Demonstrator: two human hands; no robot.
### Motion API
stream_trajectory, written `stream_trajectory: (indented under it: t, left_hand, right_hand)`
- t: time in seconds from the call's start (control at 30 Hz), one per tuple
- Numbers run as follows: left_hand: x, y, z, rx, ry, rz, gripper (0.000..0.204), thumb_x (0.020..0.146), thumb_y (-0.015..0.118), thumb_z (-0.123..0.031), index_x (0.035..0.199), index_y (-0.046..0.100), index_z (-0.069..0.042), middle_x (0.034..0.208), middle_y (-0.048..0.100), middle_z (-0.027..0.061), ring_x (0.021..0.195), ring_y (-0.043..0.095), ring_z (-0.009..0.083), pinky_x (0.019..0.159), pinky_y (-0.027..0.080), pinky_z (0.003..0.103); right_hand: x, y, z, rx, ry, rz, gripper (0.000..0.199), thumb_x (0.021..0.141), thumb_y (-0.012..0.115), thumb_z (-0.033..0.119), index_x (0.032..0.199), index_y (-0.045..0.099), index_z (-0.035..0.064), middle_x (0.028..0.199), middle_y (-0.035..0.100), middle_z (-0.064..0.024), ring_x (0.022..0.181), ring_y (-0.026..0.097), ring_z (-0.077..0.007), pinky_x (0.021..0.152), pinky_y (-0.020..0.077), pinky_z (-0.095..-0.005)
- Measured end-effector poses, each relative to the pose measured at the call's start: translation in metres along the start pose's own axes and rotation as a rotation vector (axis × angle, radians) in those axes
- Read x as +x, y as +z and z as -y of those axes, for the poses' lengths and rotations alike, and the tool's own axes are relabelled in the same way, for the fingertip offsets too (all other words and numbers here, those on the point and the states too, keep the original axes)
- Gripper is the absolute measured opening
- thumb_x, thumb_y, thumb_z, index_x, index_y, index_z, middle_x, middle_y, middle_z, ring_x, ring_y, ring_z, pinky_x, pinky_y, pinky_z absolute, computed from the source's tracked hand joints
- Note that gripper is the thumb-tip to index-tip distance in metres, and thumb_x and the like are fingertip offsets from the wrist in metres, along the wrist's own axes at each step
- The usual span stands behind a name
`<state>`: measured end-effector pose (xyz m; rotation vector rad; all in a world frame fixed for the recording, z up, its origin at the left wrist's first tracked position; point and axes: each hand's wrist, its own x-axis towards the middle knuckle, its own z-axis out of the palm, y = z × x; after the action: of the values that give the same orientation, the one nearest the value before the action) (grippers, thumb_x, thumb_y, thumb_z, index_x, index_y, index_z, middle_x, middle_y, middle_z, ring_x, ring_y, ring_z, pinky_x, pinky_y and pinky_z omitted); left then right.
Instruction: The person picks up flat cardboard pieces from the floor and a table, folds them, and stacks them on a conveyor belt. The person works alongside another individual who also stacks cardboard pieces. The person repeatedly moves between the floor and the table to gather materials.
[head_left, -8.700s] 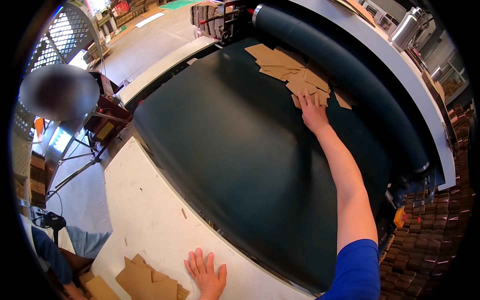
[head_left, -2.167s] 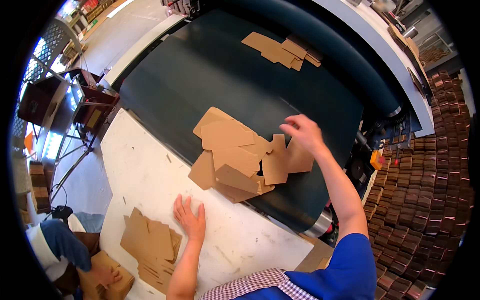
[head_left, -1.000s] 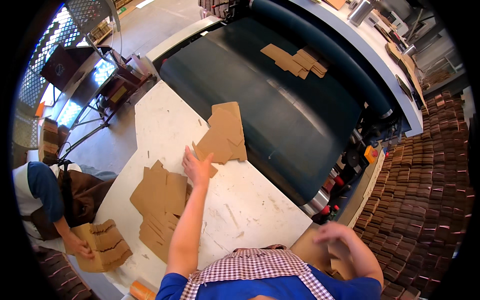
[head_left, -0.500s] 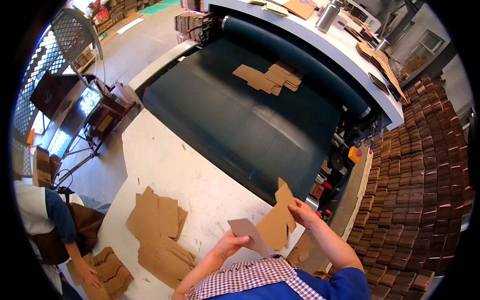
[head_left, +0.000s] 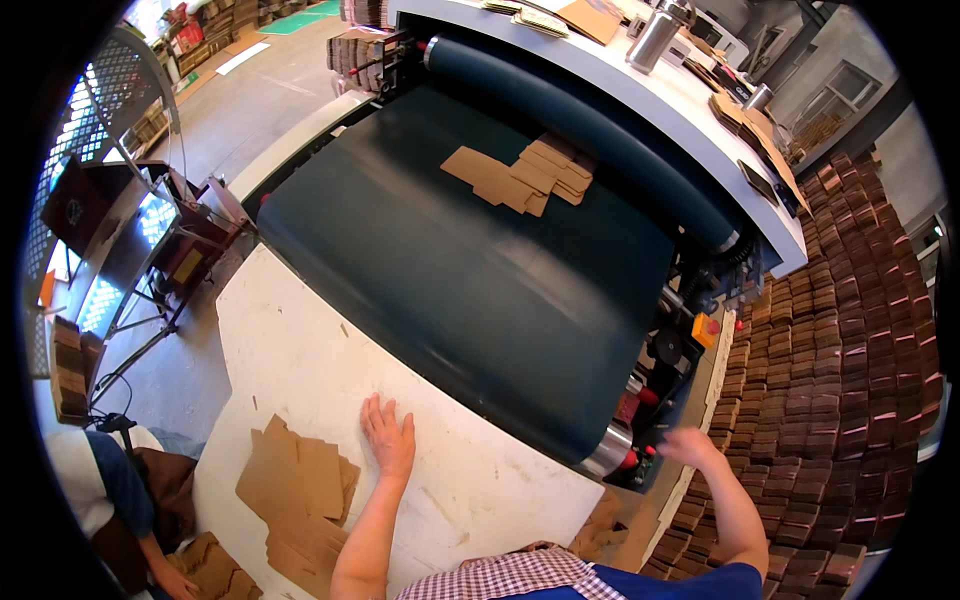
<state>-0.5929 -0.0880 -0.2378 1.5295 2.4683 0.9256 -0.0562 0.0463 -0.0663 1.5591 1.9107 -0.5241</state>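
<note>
My left hand [head_left: 388, 437], fingers spread and holding nothing, is over the white tabletop [head_left: 480, 480]. Just left of it lies a loose pile of brown die-cut cardboard blanks [head_left: 295, 490]. Off the table's right end, my right hand [head_left: 690, 447] is smeared by motion, so its fingers do not show clearly. It is beside the silver roller end [head_left: 608, 448] and small red knobs of the conveyor machine. Overlapping cardboard blanks [head_left: 525, 178] rest on the dark green belt [head_left: 440, 270], toward the big far roller [head_left: 580, 140].
Tall rows of bundled cardboard [head_left: 830, 380] fill the right side. A yellow switch box [head_left: 705, 330] sits on the machine's right flank. At lower left, a co-worker's hand [head_left: 175, 580] touches stacked cardboard [head_left: 215, 570]. A steel bottle [head_left: 655, 38] stands on the white ledge beyond the roller.
The cardboard pieces have left both my hands. My left hand has moved left and forward over the table; my right hand has swung right, past the table's end. The view has shifted slightly.
</note>
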Motion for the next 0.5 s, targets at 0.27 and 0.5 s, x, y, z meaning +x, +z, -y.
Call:
stream_trajectory:
  t: [0.27, 0.5]
  left_hand:
    - [0.009, 0.011, 0.002, 0.174, 0.075, 0.025, 0.046, 0.086, 0.068, -0.025, 0.122, 0.054, -0.002, 0.142, 0.042, 0.0214, 0.133, 0.035, 0.0417, 0.109, 0.029, 0.057]
    - [0.010, 0.011, 0.004, 0.171, 0.031, 0.098, 0.048, 0.082, 0.068, -0.022, 0.123, 0.052, -0.002, 0.143, 0.039, 0.0227, 0.133, 0.032, 0.0437, 0.109, 0.026, 0.058]
  right_hand:
    - [0.302, -0.158, 0.248, -0.167, -0.649, -1.024, 0.046, 0.082, 0.070, 0.027, 0.119, 0.058, 0.0014, 0.115, 0.062, -0.0127, 0.107, 0.057, -0.0286, 0.092, 0.0422, -0.0397]
    - [0.456, -0.262, 0.336, -0.266, -0.364, -0.925, 0.093, 0.077, 0.065, 0.064, 0.138, 0.044, -0.0027, 0.134, 0.050, -0.0218, 0.134, 0.037, -0.0366, 0.114, 0.0237, -0.0497]
